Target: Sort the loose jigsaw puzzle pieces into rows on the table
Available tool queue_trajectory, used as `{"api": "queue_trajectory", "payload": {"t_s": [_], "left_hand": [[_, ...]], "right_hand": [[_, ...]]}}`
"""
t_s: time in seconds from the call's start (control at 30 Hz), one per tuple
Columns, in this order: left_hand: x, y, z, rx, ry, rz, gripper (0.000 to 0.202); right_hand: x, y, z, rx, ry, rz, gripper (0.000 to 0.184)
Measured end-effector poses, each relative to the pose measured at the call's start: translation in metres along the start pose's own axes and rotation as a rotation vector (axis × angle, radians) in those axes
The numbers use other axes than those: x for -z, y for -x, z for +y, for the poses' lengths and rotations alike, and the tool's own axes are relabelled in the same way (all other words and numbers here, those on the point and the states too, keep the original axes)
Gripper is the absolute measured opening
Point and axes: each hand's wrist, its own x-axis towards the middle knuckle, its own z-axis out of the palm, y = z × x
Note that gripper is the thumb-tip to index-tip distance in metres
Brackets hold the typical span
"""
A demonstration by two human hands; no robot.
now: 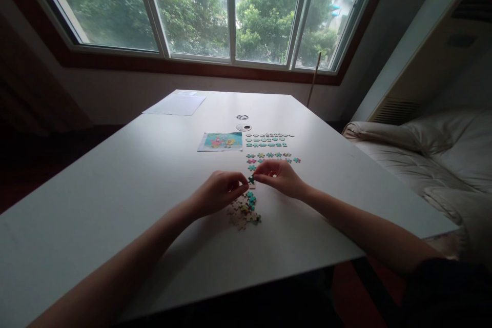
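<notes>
Dark piece (251, 180) between left hand (217, 192) and right hand (282, 177)
Beyond the pile (243, 210), the right, nearer, apparently pinches it; left's grip unclear.

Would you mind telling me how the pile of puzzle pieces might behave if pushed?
The pile of puzzle pieces would probably spread rather than move as one, since they lie loose and overlapping. Each is likely light and unlikely to roll, being small and flat. They may slide easily, as the white table looks smooth.

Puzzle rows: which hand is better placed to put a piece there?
Probably the right hand: it is nearest the puzzle rows; the left hand is closer to the loose pile.
</notes>
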Motion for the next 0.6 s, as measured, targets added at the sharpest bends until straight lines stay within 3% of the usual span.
{"api": "queue_trajectory", "payload": {"t_s": [0.17,0.6], "left_hand": [[0.0011,0.0022,-0.0009,-0.012,-0.013,0.004,0.017],[0.0017,0.0005,0.0025,0.086,0.044,0.05,0.02]], "right_hand": [[-0.0021,0.0011,0.0022,0.02,0.039,-0.081,0.022],[-0.0059,0.0008,0.002,-0.032,-0.19,0.017,0.023]]}}
